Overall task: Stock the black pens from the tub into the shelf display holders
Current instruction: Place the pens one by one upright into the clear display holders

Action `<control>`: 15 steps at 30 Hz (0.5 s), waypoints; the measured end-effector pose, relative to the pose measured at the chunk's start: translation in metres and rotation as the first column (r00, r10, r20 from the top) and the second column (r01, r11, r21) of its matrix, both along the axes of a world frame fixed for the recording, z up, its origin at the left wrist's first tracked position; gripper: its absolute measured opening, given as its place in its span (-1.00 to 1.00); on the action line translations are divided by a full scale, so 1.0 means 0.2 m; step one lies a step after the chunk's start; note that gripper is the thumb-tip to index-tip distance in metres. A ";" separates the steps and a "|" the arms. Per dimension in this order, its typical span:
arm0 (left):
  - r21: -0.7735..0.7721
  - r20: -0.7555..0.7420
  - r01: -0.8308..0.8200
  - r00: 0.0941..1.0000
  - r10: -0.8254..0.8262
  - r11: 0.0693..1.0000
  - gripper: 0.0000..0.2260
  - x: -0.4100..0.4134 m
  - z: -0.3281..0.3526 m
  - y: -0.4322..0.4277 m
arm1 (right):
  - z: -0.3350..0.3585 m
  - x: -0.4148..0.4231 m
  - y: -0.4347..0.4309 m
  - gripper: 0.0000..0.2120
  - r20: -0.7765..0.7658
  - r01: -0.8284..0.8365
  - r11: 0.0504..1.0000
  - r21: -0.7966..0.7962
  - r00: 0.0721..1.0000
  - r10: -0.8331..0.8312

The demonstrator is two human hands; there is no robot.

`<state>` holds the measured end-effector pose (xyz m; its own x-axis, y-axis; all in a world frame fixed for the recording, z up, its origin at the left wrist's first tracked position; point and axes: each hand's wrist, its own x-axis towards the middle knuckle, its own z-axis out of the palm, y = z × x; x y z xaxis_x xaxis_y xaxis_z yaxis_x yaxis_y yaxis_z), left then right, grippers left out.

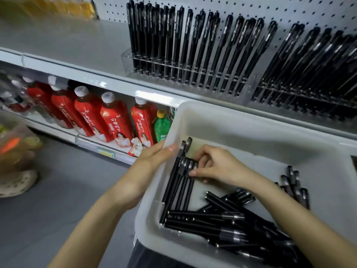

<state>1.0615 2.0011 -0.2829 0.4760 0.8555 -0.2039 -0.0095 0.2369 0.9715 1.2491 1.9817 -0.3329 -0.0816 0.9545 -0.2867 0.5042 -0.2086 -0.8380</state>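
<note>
A white plastic tub (251,124) sits below the shelf and holds several loose black pens (222,223). Inside the tub, my right hand (214,165) curls its fingers round a small bunch of black pens (179,182) lying along the tub's left wall. My left hand (154,157) rests on the tub's left rim, thumb over the edge, fingers outside it. On the shelf above stand two clear display holders: one (185,74) with upright black pens and some gaps, the other (309,93) at the right, densely filled.
A white pegboard (289,8) backs the pen shelf. The lower shelf at left carries red juice bottles (114,120) and a green bottle (162,126). A blurred basket of goods (15,151) stands on the grey floor at far left.
</note>
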 end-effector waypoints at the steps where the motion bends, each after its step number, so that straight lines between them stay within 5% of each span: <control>1: 0.000 -0.007 -0.004 1.000 0.004 1.000 -0.81 0.00 0.00 0.00 | 0.00 0.00 -0.01 -0.65 -0.031 0.012 1.000 -0.021 0.999 -0.012; 8: 0.007 -0.053 -0.033 0.998 0.033 0.999 -0.80 0.03 0.03 -0.04 | -0.01 -0.01 -0.03 -0.64 -0.114 0.066 0.996 -0.064 0.991 -0.073; 15: 0.275 -0.347 -0.080 0.921 0.176 0.958 -0.76 0.02 -0.02 -0.04 | 0.04 -0.05 -0.06 -0.70 -0.220 0.200 0.972 -0.124 0.950 -0.224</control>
